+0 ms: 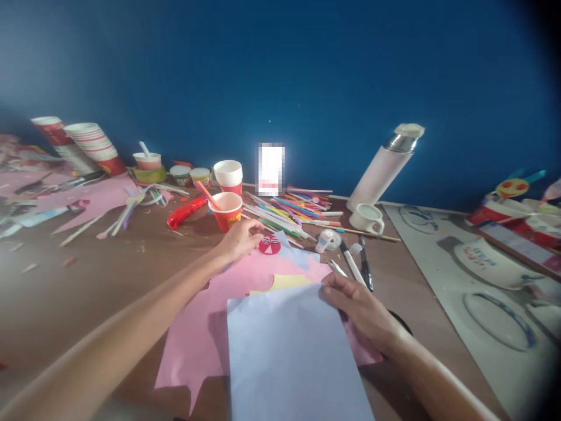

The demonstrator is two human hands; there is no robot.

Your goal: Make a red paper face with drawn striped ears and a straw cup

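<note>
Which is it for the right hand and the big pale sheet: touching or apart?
Touching. The head view shows the right hand gripping the pale sheet at its upper right corner, with no gap between fingertips and paper.

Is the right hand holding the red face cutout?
No, the right hand pinches the pale sheet near its top right corner, while the red face cutout is beside the left hand.
</note>
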